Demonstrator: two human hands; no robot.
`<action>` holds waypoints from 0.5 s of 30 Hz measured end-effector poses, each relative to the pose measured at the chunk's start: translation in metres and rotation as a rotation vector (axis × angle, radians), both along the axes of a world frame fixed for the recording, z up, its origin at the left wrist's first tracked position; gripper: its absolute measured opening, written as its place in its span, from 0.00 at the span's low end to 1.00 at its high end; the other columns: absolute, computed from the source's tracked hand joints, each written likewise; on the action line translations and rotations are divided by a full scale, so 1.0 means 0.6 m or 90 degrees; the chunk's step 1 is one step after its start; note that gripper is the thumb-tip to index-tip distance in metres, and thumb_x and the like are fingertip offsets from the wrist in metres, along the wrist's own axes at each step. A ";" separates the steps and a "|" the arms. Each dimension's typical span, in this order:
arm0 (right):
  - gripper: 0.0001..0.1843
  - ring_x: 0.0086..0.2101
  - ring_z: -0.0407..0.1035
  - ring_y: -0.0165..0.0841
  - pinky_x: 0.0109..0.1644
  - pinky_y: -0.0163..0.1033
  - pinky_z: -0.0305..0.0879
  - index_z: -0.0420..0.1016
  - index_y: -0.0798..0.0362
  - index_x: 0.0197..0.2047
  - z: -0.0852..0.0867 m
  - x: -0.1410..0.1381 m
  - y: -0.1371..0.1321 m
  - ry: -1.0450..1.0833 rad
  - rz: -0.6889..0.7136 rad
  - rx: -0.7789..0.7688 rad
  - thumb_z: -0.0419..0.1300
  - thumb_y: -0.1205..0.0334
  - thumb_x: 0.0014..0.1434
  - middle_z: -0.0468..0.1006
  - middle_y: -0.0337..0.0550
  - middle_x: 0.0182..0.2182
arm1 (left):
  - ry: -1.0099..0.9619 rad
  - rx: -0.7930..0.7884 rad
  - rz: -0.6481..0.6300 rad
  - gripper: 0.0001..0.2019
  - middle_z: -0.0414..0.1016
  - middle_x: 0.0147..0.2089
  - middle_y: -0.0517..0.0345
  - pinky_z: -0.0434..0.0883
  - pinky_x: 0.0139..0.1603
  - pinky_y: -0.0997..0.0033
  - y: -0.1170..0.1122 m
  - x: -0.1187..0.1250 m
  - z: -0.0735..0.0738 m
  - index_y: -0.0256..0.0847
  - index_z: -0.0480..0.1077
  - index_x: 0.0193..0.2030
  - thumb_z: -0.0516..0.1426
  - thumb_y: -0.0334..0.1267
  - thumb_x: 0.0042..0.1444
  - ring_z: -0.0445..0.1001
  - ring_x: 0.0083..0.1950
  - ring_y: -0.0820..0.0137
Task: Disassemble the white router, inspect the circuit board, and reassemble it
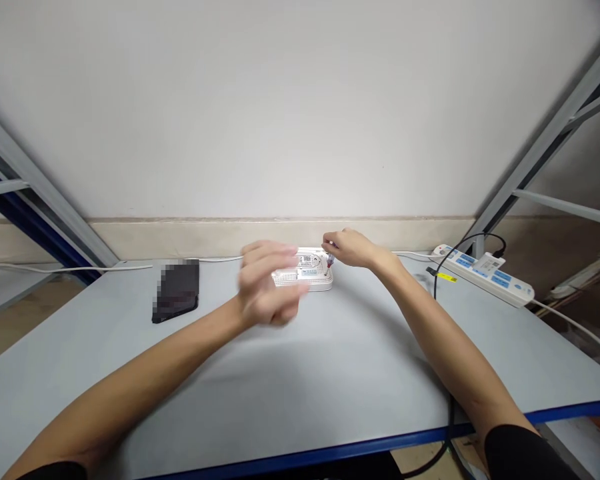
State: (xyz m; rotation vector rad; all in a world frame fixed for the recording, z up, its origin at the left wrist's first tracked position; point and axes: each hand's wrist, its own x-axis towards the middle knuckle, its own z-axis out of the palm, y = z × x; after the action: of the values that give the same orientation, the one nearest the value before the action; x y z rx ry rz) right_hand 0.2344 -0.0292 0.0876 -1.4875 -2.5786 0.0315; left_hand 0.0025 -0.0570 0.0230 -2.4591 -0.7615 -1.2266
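A white router-like box (316,281) lies on the table near the wall, its perforated, labelled face up. My right hand (349,247) is closed on a small screwdriver (331,261) with a partly clear, partly red handle. The screwdriver stands roughly upright over the box's right end; its tip is too small to make out. My left hand (270,283) is over the left part of the box, hiding it. Smeared by motion, its fingers are apart with nothing seen between them. Whether it touches the box I cannot tell.
A dark, partly pixelated flat object (183,287) lies to the left. At the right is a white power strip (490,275) with a plugged-in adapter and a black cable (435,283) bearing a yellow tag. A white cord runs along the wall; metal frames flank the table.
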 end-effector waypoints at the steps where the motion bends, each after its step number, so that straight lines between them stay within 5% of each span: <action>1: 0.13 0.31 0.68 0.34 0.32 0.35 0.51 0.70 0.52 0.36 0.001 0.000 -0.001 0.014 0.005 -0.014 0.45 0.63 0.65 0.78 0.44 0.29 | -0.007 0.015 0.002 0.08 0.70 0.48 0.57 0.69 0.54 0.49 0.012 0.005 0.001 0.54 0.71 0.42 0.53 0.37 0.59 0.69 0.55 0.59; 4: 0.13 0.36 0.70 0.34 0.33 0.34 0.54 0.70 0.51 0.45 0.005 0.001 -0.005 0.058 0.017 -0.070 0.48 0.69 0.61 0.80 0.41 0.30 | -0.042 -0.007 0.093 0.10 0.66 0.55 0.49 0.66 0.55 0.51 0.048 0.021 -0.007 0.46 0.70 0.46 0.51 0.35 0.60 0.65 0.59 0.57; 8: 0.15 0.33 0.71 0.34 0.31 0.34 0.55 0.70 0.52 0.48 0.010 0.002 -0.011 0.060 -0.014 -0.138 0.49 0.70 0.59 0.81 0.42 0.31 | 0.122 -0.187 0.213 0.13 0.65 0.58 0.47 0.63 0.57 0.52 0.077 0.029 -0.038 0.43 0.68 0.52 0.49 0.38 0.62 0.66 0.58 0.57; 12: 0.19 0.31 0.70 0.37 0.31 0.38 0.53 0.73 0.55 0.38 0.008 -0.004 -0.011 -0.017 -0.049 -0.031 0.42 0.62 0.67 0.79 0.50 0.31 | 0.193 -0.212 0.219 0.16 0.70 0.53 0.48 0.63 0.57 0.54 0.079 0.030 -0.064 0.44 0.67 0.54 0.45 0.37 0.64 0.68 0.55 0.59; 15: 0.16 0.34 0.71 0.38 0.33 0.37 0.53 0.70 0.54 0.49 0.004 -0.007 -0.009 -0.006 -0.050 0.001 0.45 0.64 0.66 0.80 0.47 0.32 | 0.203 -0.203 0.237 0.18 0.68 0.57 0.47 0.59 0.60 0.51 0.075 0.031 -0.071 0.45 0.65 0.57 0.44 0.37 0.65 0.64 0.60 0.57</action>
State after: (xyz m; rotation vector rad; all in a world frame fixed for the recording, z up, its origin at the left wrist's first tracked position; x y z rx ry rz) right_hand 0.2301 -0.0343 0.0901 -1.5911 -2.5239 0.0140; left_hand 0.0213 -0.0122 -0.0193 -2.5018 -1.3224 -0.5981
